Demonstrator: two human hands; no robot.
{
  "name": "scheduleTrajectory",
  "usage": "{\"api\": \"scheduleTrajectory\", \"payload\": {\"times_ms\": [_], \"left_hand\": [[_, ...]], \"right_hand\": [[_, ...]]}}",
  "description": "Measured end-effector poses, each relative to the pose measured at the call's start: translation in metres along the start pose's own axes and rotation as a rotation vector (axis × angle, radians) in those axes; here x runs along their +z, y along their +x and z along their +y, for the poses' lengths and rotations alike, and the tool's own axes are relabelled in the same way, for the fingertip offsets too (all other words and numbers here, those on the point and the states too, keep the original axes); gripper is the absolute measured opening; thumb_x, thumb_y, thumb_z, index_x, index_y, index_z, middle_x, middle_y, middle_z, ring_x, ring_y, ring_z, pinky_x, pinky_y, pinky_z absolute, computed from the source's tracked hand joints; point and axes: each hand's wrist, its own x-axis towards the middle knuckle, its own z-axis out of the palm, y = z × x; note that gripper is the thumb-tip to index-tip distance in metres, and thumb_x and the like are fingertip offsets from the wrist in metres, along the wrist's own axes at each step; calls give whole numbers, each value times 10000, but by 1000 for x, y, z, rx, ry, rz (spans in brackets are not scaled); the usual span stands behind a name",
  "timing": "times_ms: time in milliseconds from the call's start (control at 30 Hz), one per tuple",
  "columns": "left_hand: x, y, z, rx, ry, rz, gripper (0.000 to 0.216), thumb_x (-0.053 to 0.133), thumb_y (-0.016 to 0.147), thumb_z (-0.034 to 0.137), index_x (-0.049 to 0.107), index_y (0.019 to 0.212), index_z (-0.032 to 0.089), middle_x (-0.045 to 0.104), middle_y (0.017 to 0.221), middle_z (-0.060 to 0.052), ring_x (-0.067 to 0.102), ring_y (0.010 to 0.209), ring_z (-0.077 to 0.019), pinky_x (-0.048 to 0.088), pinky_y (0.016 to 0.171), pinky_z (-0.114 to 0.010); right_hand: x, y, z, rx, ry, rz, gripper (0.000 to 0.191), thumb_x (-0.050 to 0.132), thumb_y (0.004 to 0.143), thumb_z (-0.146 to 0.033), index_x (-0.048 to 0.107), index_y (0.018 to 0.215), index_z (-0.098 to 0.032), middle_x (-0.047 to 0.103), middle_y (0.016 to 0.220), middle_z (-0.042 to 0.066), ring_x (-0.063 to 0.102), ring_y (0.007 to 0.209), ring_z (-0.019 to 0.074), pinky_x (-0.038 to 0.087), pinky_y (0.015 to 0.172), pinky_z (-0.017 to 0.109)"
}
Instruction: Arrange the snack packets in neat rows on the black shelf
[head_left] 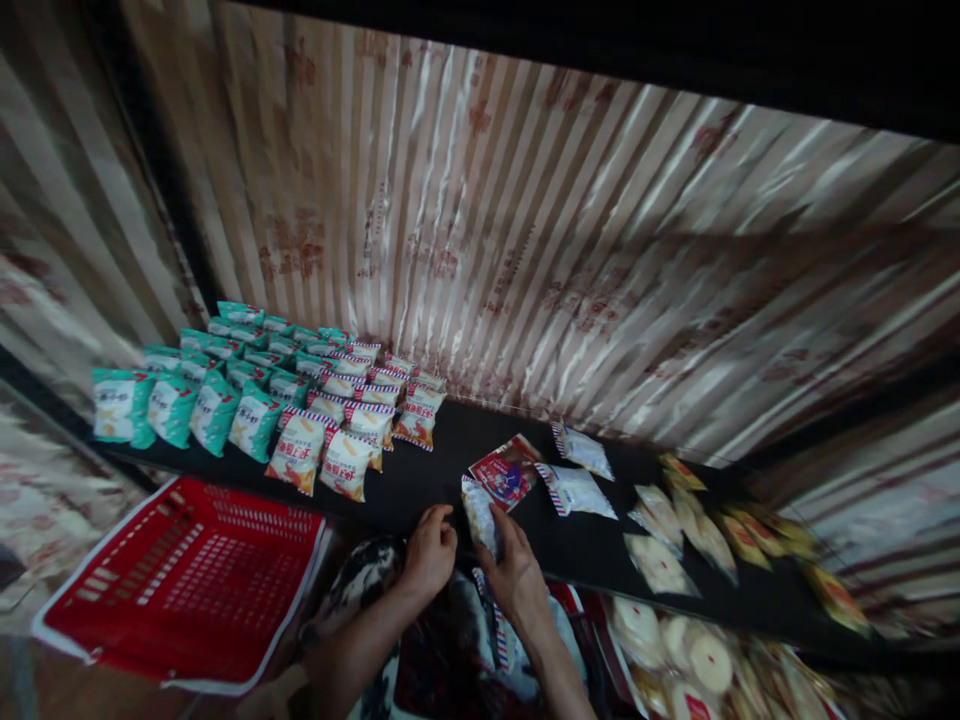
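Note:
My right hand (514, 568) grips a small white snack bag (480, 512) at the front edge of the black shelf (420, 480). Just left of it is my left hand (433, 548), fingers curled in and nothing visible in them. Behind the held bag lies a flat red packet (510, 470) with a blue print. Two pale bags with striped ends, a nearer one (579, 492) and a farther one (585, 450), lie to its right. Below my hands, more striped-edge bags (499, 630) show at lap height, partly hidden by my right arm.
Teal snack bags (214, 412) and white-and-orange snack bags (349, 462) stand in rows on the left. Pale packs (660, 565) and yellow packs (836, 598) lie to the right. Below the shelf are a red basket (217, 590) and round wrapped goods (709, 665). Striped sheeting (480, 220) backs the shelf.

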Motion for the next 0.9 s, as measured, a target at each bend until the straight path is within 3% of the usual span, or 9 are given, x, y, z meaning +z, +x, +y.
{"api": "scheduleTrajectory", "payload": {"times_ms": [100, 200, 300, 600, 733, 900], "left_hand": [[-5, -9, 3, -23, -27, -29, 404, 421, 815, 195, 526, 1200, 139, 574, 1215, -105, 579, 1055, -176, 409, 972, -293], [-14, -15, 9, -27, -103, -42, 466, 401, 853, 276, 449, 1295, 135, 489, 1338, -111, 481, 1204, -196, 350, 1038, -319], [-22, -19, 12, 22, -164, -21, 510, 430, 846, 283, 396, 1337, 149, 443, 1382, -101, 418, 1262, -193, 303, 1074, -329], [-39, -9, 3, 196, -76, 147, 505, 427, 790, 164, 452, 1294, 178, 529, 1232, -99, 514, 1134, -188, 402, 999, -334], [-47, -3, 3, 264, 48, 184, 508, 406, 805, 157, 452, 1309, 207, 481, 1314, -77, 450, 1221, -187, 360, 1050, -331], [-50, 7, -5, 333, 226, 224, 545, 370, 823, 153, 379, 1368, 176, 333, 1455, -86, 327, 1326, -210, 292, 1099, -380]], "right_hand": [[0, -3, -15, 207, 326, -49, 549, 591, 645, -316, 563, 1176, -177, 618, 1165, 97, 556, 1097, 279, 410, 975, 422], [3, -5, -28, 472, 792, -161, 617, 621, 640, -323, 502, 1231, -187, 671, 1074, 72, 627, 979, 265, 484, 864, 401], [8, -6, -37, 546, 1082, -214, 639, 650, 604, -264, 502, 1217, -164, 699, 1005, 67, 647, 938, 252, 496, 820, 352], [19, 4, -58, 479, 956, -306, 504, 744, 613, -450, 627, 1024, -183, 718, 927, 57, 664, 866, 245, 502, 799, 357], [30, 16, -61, 418, 886, -284, 453, 756, 596, -434, 639, 946, -172, 720, 872, 47, 660, 824, 237, 503, 771, 345], [53, 40, -57, 333, 831, -186, 451, 715, 623, -422, 593, 990, -190, 709, 897, 51, 650, 748, 216, 509, 653, 311]]}}
